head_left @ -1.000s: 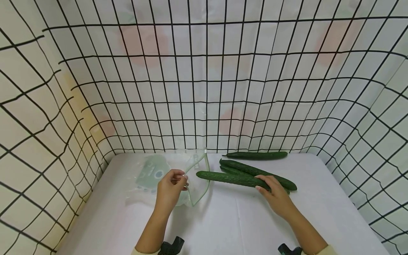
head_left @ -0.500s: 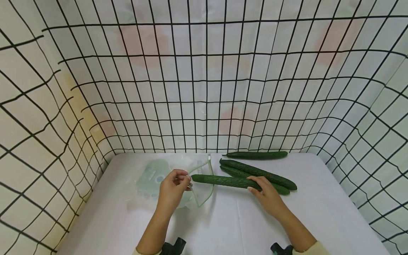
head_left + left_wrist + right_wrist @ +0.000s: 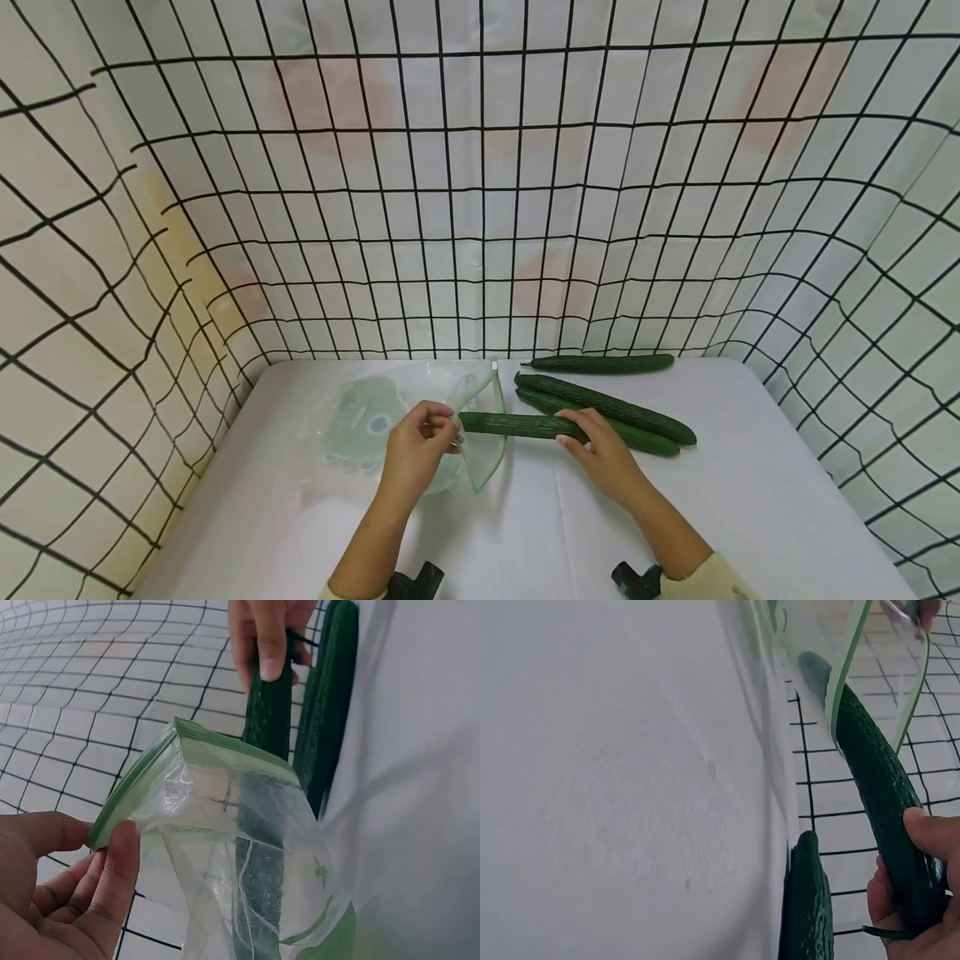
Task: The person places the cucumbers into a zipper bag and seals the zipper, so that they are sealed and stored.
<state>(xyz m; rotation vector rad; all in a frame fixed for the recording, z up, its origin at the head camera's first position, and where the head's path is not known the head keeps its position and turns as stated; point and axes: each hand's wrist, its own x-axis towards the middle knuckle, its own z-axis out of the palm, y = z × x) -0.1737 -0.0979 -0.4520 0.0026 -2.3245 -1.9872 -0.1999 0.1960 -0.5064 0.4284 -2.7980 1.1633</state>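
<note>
My left hand (image 3: pixel 418 446) pinches the green-edged rim of a clear zip bag (image 3: pixel 210 847) between thumb and fingers, and the bag's mouth stands open toward the right. In my right hand (image 3: pixel 603 458) is a long dark green cucumber (image 3: pixel 877 780), gripped near its stem end. Its far end lies inside the bag, showing through the clear plastic in the left wrist view. The bag's body, with a pale green print, spreads over the table to the left. My left palm hides part of the bag in the head view.
Two more cucumbers (image 3: pixel 622 408) lie side by side just beyond my right hand, and another cucumber (image 3: pixel 600 364) lies along the back edge. A white-covered table (image 3: pixel 540 533) bears everything. Black wire grid (image 3: pixel 480 208) over pale cloth encloses the back and sides.
My right hand has moved left with the cucumber, whose front end has passed into the bag. My left hand has shifted slightly right, still holding the rim.
</note>
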